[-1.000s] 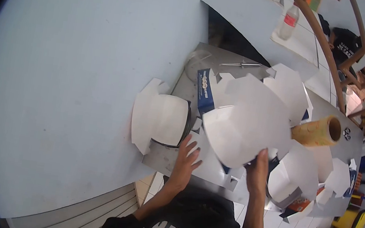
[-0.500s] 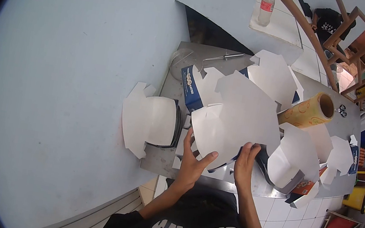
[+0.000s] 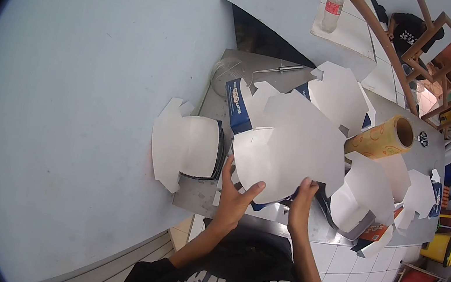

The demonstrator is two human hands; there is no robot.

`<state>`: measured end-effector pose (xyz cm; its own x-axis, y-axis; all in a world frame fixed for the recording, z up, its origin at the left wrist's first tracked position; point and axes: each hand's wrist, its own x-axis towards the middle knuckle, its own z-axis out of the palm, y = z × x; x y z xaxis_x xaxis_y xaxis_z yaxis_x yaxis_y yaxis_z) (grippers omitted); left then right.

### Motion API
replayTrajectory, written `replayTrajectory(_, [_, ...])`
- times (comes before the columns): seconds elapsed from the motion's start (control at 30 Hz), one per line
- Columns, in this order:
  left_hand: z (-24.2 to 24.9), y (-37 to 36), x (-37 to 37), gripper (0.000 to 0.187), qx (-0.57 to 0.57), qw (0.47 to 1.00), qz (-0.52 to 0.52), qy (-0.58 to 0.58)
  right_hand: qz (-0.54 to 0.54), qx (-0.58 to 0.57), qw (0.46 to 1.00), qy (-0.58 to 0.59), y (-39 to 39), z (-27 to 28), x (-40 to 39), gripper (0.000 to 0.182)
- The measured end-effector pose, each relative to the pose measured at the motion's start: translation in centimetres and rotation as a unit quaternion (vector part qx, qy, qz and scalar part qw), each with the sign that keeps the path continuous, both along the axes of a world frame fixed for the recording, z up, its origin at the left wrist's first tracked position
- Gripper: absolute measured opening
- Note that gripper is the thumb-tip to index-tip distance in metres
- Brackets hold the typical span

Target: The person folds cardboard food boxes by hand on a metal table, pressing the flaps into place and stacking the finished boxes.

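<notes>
A cardboard food box (image 3: 298,146), white inside with its lid flap raised, is held just above the front of the metal table. My left hand (image 3: 236,199) grips its left side, thumb near the front edge and fingers along the outer wall. At the right front corner my right hand (image 3: 303,203) holds the same box, with its fingertips partly hidden behind the cardboard. Another open box (image 3: 201,146) stands to the left against the wall. Close on the right is an open box (image 3: 364,195), and a blue-sided box (image 3: 239,108) stands behind.
A large cling film roll (image 3: 379,139) lies at the right on the metal table (image 3: 232,62), near scissors (image 3: 423,139). Another open box (image 3: 336,93) is at the back. A bottle (image 3: 332,10) stands on a tiled ledge. A person (image 3: 414,32) is beyond the brown railing.
The held box and my left hand have shifted slightly left and up the view. My right hand stays at the box's corner. The surroundings look the same apart from slight camera movement.
</notes>
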<state>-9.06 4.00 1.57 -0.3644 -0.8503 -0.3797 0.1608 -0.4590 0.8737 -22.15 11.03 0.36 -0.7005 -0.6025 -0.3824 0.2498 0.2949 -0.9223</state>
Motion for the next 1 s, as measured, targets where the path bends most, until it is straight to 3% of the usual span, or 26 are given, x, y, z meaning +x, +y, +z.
replayTrajectory(0.03, [-0.7,0.2,0.0,0.104,-0.035,0.999,-0.01,-0.021,-0.047,-0.009,0.996,-0.069,-0.5,0.6,-0.1,0.077])
replayTrajectory(0.13, [-1.8,1.0,-0.1,0.106,-0.119,0.99,-0.032,-0.073,-0.039,0.029,0.996,-0.074,-0.6,-1.3,-0.9,0.082])
replayTrajectory(0.33, [-2.1,1.9,-0.7,0.107,-0.205,0.968,-0.038,-0.138,-0.087,-0.078,0.982,-0.149,-0.7,-3.4,-0.5,0.08])
replayTrajectory(0.43, [-2.6,2.0,-0.9,0.11,-0.243,0.953,-0.041,-0.177,-0.129,-0.073,0.97,-0.193,-0.8,-2.4,0.2,0.079])
replayTrajectory(0.5, [-2.8,2.0,-0.9,0.113,-0.26,0.94,-0.047,-0.217,-0.142,-0.083,0.971,-0.172,-0.4,-4.5,0.3,0.079])
replayTrajectory(0.73, [-3.6,1.3,-0.8,0.108,-0.143,0.98,-0.045,-0.127,-0.171,-0.057,0.978,-0.11,-0.3,-5.1,1.2,0.074])
replayTrajectory(0.83, [-3.5,1.2,-0.7,0.106,-0.151,0.979,-0.034,-0.135,-0.163,-0.069,0.972,-0.155,-0.6,-4.3,1.4,0.073])
replayTrajectory(0.93, [-3.7,1.1,-0.6,0.105,-0.171,0.973,-0.005,-0.156,-0.085,-0.069,0.976,-0.189,-0.4,-4.3,0.7,0.071])
replayTrajectory(1.0, [-3.4,0.5,-0.2,0.104,-0.149,0.978,0.018,-0.141,-0.046,0.004,0.979,-0.201,0.1,-2.4,-0.1,0.065])
